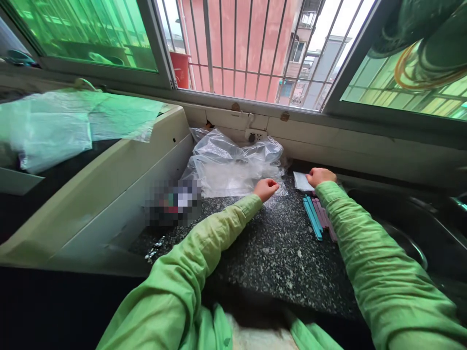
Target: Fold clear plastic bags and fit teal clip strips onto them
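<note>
My left hand (267,189) is closed, its fingers curled together over the front right edge of a pile of clear plastic bags (229,170). Whether it pinches any plastic is hidden. Farther right, my right hand (321,176) is closed at the edge of a small whitish plastic packet (302,182), which lies near the back of the speckled countertop (270,248). Just below the packet lie several slim plastic sealing clips side by side, turquoise clips (313,218) on the left and purple clips (324,214) partly covered by my right sleeve.
A dark sink (394,209) borders the counter on the right. At left, a pale raised appliance side (146,160) carries a plastic sheet (65,121). A blurred-out item (175,201) sits beside it. Behind the bags are a wall socket (256,135) and a barred window.
</note>
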`<state>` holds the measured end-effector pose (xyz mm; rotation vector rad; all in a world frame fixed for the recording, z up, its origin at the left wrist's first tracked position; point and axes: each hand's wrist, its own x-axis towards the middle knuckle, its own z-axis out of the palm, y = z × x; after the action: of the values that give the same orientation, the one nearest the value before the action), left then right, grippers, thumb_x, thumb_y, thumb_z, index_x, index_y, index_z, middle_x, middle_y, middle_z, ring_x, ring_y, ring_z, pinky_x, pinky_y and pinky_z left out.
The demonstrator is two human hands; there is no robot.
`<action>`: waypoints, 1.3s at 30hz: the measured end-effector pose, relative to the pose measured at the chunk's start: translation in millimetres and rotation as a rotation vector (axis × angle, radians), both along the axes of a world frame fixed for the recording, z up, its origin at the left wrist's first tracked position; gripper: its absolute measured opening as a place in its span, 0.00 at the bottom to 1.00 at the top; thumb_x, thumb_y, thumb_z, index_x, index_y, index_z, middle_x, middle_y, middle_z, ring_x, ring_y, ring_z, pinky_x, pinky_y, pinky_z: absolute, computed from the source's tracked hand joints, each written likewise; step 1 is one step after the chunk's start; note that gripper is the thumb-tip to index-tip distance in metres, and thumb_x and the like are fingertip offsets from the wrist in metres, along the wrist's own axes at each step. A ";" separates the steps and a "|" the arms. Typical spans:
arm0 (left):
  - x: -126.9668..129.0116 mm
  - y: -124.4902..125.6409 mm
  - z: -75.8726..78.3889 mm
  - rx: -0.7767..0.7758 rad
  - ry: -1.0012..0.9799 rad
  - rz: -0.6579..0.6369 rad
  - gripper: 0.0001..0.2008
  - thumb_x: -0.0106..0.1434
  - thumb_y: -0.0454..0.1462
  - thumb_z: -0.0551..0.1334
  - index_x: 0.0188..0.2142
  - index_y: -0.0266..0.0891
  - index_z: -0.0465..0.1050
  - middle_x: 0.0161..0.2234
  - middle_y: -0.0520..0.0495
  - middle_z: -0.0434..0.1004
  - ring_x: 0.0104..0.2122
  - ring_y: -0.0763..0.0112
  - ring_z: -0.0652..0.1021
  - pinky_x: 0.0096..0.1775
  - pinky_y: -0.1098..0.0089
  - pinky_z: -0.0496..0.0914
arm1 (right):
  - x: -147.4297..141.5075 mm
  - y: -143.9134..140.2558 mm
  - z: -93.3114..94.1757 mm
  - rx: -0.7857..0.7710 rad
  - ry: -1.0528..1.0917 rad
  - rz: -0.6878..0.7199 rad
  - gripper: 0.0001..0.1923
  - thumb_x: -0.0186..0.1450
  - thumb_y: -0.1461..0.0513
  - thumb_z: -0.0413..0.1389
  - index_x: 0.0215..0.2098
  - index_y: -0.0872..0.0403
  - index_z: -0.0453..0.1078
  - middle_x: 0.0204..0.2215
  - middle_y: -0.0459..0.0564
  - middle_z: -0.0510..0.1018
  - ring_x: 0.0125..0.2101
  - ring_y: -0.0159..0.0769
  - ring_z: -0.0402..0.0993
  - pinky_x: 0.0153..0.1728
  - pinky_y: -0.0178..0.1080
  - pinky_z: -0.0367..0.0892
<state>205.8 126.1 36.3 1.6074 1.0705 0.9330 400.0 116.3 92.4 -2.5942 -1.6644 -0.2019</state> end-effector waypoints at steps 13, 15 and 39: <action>-46.0 32.7 0.5 -0.040 -0.178 0.421 0.04 0.51 0.34 0.59 0.27 0.34 0.72 0.21 0.52 0.71 0.24 0.76 0.70 0.32 0.74 0.66 | -46.4 76.6 -0.9 0.263 0.404 0.127 0.16 0.58 0.60 0.49 0.40 0.56 0.73 0.40 0.53 0.77 0.41 0.37 0.72 0.42 0.35 0.64; -41.2 43.6 0.8 -0.070 -0.166 0.467 0.04 0.51 0.33 0.59 0.26 0.34 0.72 0.22 0.51 0.71 0.24 0.75 0.71 0.33 0.74 0.66 | -44.1 90.1 -2.9 0.308 0.478 0.126 0.16 0.59 0.60 0.48 0.41 0.57 0.72 0.40 0.54 0.77 0.40 0.36 0.73 0.41 0.34 0.65; -29.6 57.3 6.2 -0.007 -0.264 0.388 0.05 0.52 0.35 0.59 0.27 0.35 0.71 0.20 0.54 0.68 0.22 0.78 0.69 0.28 0.76 0.65 | -50.6 64.0 43.2 0.672 0.978 0.312 0.11 0.52 0.61 0.54 0.32 0.58 0.69 0.27 0.47 0.75 0.22 0.26 0.65 0.24 0.32 0.66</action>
<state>176.2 183.4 42.5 1.2460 1.2152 1.3542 349.4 180.3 135.5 -1.4936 -1.2600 0.3943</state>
